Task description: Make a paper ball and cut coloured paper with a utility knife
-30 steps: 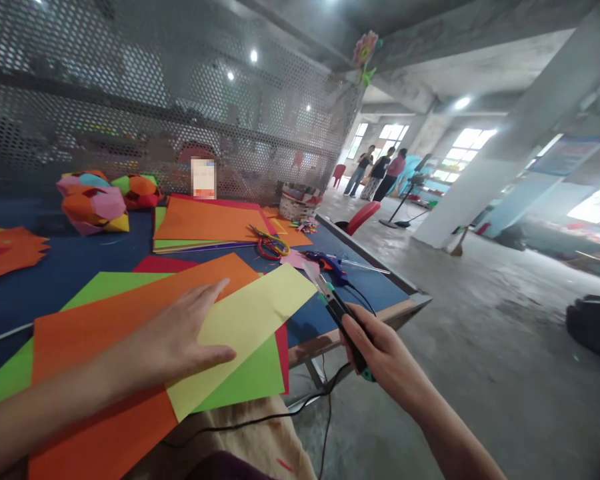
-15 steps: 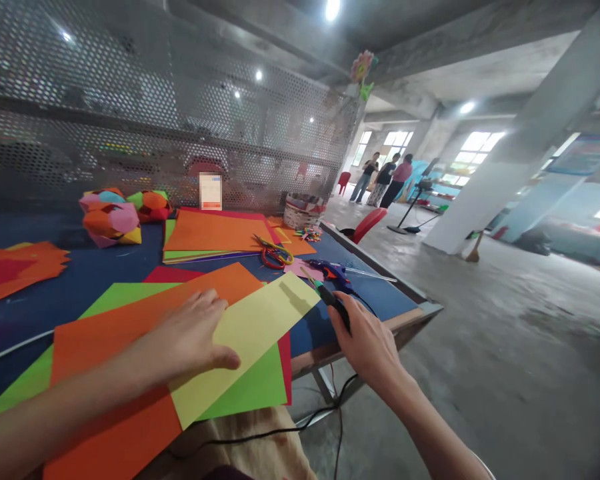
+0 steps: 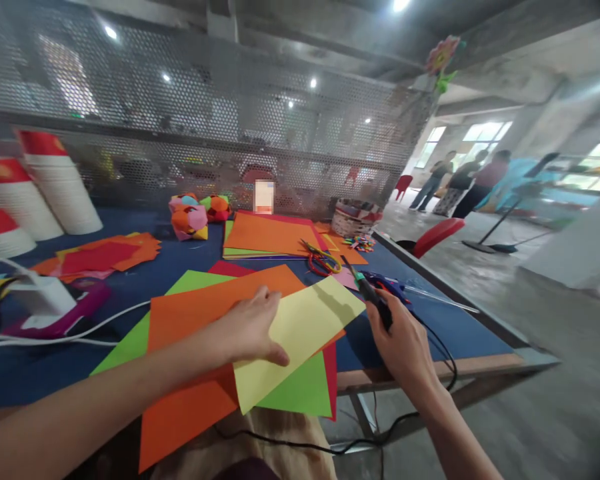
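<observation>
My left hand (image 3: 253,327) lies over a pale yellow sheet (image 3: 300,320), thumb spread apart from the fingers, pressing it on the orange paper (image 3: 185,400). Beneath these are light green paper (image 3: 300,383) and red paper (image 3: 332,373), stacked askew and overhanging the table's front edge. Wrapped in my right hand (image 3: 403,333) is a utility knife (image 3: 375,300) with a black and green handle. Its thin tip points up and away, just beyond the yellow sheet's right corner, and its shadow falls on the sheet. Behind that hand is a blue glue gun (image 3: 390,283).
Scissors (image 3: 323,260) lie beside an orange paper stack (image 3: 270,235). Behind are paper balls (image 3: 189,219) and a woven basket (image 3: 355,217). Paper cups (image 3: 63,187), cut scraps (image 3: 100,257) and a purple power strip (image 3: 87,307) are left. A black cord (image 3: 305,445) hangs below the table.
The view has swung left, bringing the cups and power strip into sight. Both hands keep nearly the same places on the paper and the knife.
</observation>
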Available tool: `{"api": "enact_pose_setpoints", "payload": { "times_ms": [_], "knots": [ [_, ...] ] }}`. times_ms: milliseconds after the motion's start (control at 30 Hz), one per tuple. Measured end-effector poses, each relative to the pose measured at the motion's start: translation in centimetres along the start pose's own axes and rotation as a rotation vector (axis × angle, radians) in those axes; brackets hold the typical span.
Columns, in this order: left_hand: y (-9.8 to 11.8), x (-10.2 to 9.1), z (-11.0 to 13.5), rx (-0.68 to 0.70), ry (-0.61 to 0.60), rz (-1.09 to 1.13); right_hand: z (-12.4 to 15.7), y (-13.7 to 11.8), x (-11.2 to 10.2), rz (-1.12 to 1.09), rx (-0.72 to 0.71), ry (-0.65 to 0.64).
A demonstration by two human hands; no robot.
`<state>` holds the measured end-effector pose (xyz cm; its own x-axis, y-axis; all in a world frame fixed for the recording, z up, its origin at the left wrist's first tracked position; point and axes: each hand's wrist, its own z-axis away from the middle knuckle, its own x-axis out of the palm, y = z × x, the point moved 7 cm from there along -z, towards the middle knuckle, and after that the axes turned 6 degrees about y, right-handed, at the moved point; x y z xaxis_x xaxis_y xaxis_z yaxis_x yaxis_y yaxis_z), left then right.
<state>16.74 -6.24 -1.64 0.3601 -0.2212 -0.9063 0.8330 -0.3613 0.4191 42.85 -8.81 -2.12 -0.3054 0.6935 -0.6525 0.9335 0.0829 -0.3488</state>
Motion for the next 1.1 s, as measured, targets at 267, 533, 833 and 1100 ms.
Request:
{"api": "enact_pose_setpoints", "payload": {
  "times_ms": [267, 533, 833, 1100],
  "knots": [
    [-3.7, -3.3, -1.5, -0.024, -0.054, 0.204, 0.3, 1.5, -0.7, 0.008, 0.001, 0.059],
    [-12.4, -8.6, -3.0, -0.117, -0.007, 0.038, -0.7, 1.1, 0.1, 0.202, -0.033, -0.043],
    [-11.3, -8.9, -4.2, -0.034, 0.217, -0.164, -1.9, -4.2, 1.4, 0.162, -0.22, -0.273],
    [-13.2, -8.6, -4.8, 0.019, 0.348, -0.106, -1.2, -15.5, 5.2, -0.132, -0.659, -0.731]
  ]
}}
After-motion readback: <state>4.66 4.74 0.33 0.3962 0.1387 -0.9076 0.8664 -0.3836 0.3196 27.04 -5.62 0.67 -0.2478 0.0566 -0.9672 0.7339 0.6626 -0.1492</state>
